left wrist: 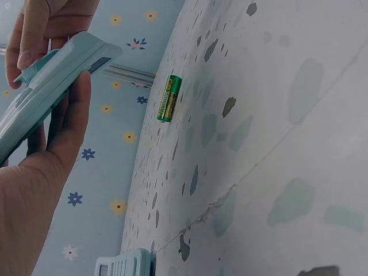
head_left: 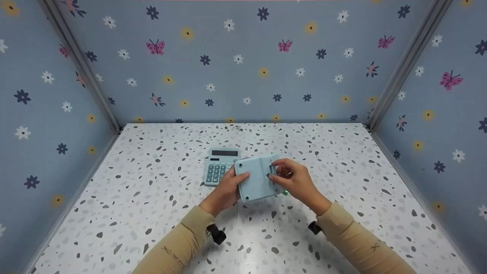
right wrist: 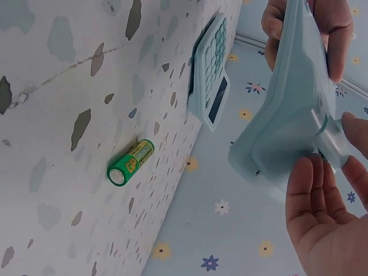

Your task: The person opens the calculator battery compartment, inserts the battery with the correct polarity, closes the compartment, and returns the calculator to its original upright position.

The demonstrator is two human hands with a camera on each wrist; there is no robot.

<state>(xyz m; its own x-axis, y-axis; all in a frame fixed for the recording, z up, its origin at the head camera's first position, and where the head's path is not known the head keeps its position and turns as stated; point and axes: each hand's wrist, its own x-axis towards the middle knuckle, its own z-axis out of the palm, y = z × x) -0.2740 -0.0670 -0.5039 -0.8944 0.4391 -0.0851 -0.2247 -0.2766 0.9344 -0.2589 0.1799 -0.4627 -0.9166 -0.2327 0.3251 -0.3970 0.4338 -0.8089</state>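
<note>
My left hand (head_left: 227,189) grips a light blue calculator (head_left: 257,180) by its side, its back turned up toward the head camera and the thumb lying across it. At the far edge of that back, my right hand (head_left: 296,180) pinches the small battery cover (right wrist: 332,141) between thumb and fingers. The cover stands tilted up from the casing, over the battery slot. Below the held calculator, a green and gold battery (right wrist: 131,163) lies on the table; the head view shows only a bit of it past the calculator's edge.
A second light blue calculator (head_left: 215,173) lies keys up on the speckled white table (head_left: 159,213), partly behind the left hand and the held one. Flowered blue panels (head_left: 236,76) close in the back and both sides, with metal posts (head_left: 81,62) at the corners.
</note>
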